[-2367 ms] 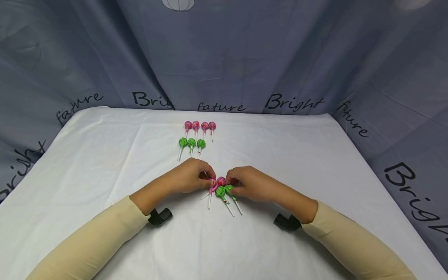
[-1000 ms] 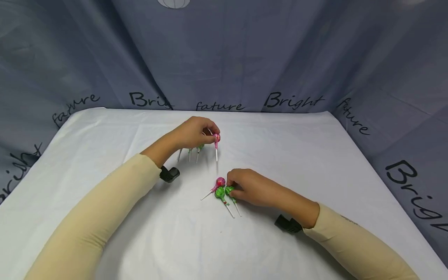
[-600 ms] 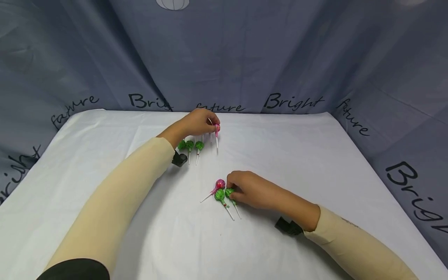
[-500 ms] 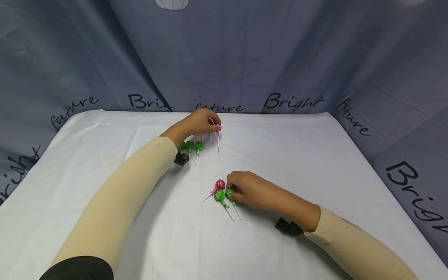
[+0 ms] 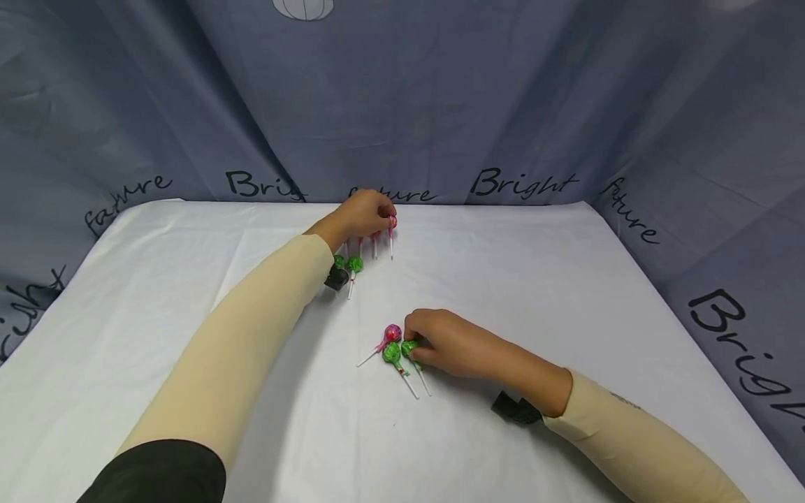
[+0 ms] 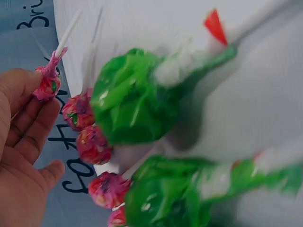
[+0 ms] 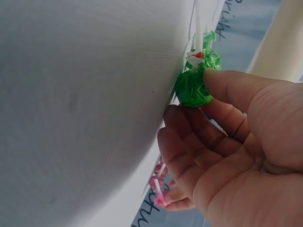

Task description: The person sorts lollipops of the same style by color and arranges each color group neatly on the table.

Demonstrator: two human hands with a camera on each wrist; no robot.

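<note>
At the back of the table, my left hand [image 5: 363,213] pinches a pink lollipop [image 6: 47,87] by its wrapped head, with the stick towards the front. It is at the right end of a row of pink lollipops [image 6: 94,145], whose heads are partly hidden by the hand in the head view. In front of that row lie green lollipops [image 5: 355,265], some covered by the left arm. Nearer the front, my right hand [image 5: 449,344] pinches a green lollipop [image 7: 191,90] between thumb and fingers. Beside it lie another green lollipop [image 5: 391,352] and a pink lollipop [image 5: 393,333], heads close together.
A white cloth covers the table [image 5: 503,279]. Behind it hangs a grey-blue curtain [image 5: 402,105] with black lettering. Dark wrist cameras sit under both forearms, the right one [image 5: 517,408] low over the cloth.
The left hand has carried a pink lollipop from the front group to the right end of the pink row at the back. The right hand has stayed at its green lollipop.
</note>
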